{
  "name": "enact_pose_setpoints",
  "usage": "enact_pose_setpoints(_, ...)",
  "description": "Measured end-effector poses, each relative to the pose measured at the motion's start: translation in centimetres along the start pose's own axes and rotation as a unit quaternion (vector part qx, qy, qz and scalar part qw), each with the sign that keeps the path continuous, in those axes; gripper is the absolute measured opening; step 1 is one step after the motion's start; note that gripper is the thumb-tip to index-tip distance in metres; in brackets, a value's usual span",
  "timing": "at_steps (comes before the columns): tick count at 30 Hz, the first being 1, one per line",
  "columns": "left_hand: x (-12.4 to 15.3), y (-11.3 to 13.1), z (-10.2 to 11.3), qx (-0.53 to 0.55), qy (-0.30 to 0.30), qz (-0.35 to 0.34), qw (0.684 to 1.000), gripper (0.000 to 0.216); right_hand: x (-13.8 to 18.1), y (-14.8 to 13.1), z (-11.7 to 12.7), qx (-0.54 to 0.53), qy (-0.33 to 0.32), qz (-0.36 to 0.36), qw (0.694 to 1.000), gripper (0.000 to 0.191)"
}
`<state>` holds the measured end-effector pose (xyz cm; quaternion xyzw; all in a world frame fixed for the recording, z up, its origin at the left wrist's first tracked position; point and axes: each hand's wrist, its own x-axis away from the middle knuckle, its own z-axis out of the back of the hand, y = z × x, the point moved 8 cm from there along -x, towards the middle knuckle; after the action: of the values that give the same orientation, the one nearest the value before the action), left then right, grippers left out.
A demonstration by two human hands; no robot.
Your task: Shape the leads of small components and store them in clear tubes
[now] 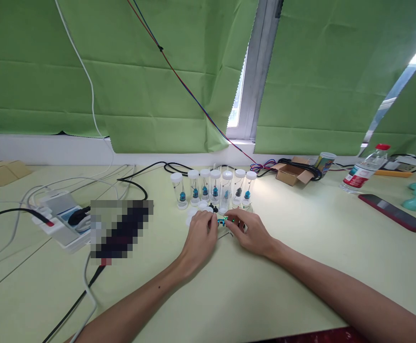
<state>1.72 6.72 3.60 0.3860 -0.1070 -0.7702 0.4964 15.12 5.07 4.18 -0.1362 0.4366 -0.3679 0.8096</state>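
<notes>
My left hand (201, 233) and my right hand (252, 231) meet on the pale table (301, 267), fingers curled. Together they pinch a small blue-green part (222, 220) between their fingertips. Just beyond them stands a row of several clear plastic tubes (215, 186) with white caps, each with a small blue or dark part inside. A few loose white caps (193, 214) and small black parts (213, 207) lie at the tubes' feet.
A white power strip (60, 216) with plugs and cables sits at the left, beside a blurred dark patch. A cardboard box (292, 174), a can, a water bottle (365, 169) and a dark red phone (395, 213) lie at the right. Green blinds hang behind.
</notes>
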Motion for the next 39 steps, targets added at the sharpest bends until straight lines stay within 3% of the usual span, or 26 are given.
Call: enact_pose_setpoints(39, 0.26, 0.19, -0.35, 0.005, -0.016, 0.004, 1.000, 0.033, 0.00, 0.51, -0.72, -0.013, -0.045, -0.028, 0.999, 0.026)
